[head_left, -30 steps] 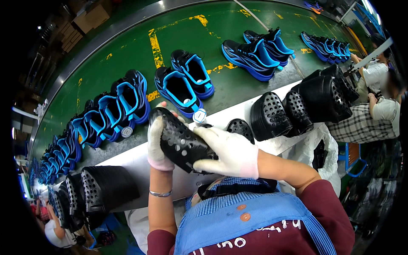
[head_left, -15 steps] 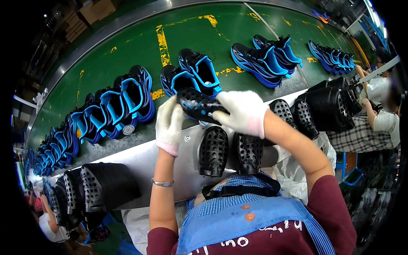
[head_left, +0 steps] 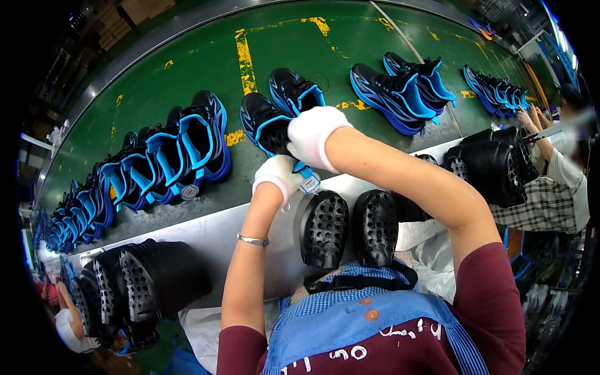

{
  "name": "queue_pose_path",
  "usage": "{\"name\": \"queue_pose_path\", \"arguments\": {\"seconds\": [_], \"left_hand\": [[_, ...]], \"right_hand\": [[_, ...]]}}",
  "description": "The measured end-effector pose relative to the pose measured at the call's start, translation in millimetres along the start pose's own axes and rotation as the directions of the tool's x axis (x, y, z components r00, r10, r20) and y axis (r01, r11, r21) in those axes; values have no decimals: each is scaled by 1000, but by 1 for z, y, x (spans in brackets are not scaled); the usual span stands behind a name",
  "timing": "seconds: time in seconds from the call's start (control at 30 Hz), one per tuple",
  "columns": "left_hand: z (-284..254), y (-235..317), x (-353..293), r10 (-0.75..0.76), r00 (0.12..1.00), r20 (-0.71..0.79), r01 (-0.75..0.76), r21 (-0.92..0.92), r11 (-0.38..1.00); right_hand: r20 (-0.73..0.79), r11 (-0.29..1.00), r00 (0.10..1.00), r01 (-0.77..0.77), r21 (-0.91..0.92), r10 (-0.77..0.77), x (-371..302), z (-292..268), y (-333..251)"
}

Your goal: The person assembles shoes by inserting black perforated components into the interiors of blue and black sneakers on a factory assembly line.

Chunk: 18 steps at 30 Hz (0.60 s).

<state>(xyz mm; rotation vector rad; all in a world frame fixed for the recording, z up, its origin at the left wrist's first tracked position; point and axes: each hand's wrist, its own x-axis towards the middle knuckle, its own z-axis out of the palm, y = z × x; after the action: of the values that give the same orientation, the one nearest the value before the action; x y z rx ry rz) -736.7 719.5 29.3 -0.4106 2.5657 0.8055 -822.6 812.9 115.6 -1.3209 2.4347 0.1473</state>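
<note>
A black sneaker with bright blue lining [head_left: 257,114] stands on the green surface in front of me. In its opening sits a black perforated shoe tree [head_left: 272,132], its toe end inside the shoe. My right hand [head_left: 317,134], in a white glove, is closed on the rear of the shoe tree, its fingertips mostly hidden. At the heel, my gloved left hand [head_left: 274,176] grips the same sneaker, its fingers partly hidden. A blue loop and a round white tag [head_left: 310,182] show beside the left hand. Its mate, another black sneaker [head_left: 294,87], stands just behind, partly covered by the right hand.
Two perforated black shoe trees [head_left: 377,228] stand on the metal ledge [head_left: 250,228] by my apron. More black shoe trees lie at left [head_left: 164,275] and right [head_left: 484,165]. Sneakers line the green surface at left [head_left: 203,134] and right [head_left: 400,94]. A co-worker [head_left: 562,150] sits at right.
My right hand has moved left and forward, bringing the shoe tree from in the air into the sneaker's opening. The left hand has dropped from beside the shoe tree to the sneaker's heel.
</note>
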Motion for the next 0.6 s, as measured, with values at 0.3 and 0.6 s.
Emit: {"name": "queue_pose_path", "arguments": {"seconds": [0.3, 0.6], "left_hand": [[30, -26, 15, 139, 975, -171, -146, -29, 989], [11, -16, 20, 36, 999, -33, -37, -49, 998]], "right_hand": [[37, 995, 998, 52, -87, -49, 33, 4, 4], [-173, 993, 980, 83, -89, -97, 71, 48, -12]]}}
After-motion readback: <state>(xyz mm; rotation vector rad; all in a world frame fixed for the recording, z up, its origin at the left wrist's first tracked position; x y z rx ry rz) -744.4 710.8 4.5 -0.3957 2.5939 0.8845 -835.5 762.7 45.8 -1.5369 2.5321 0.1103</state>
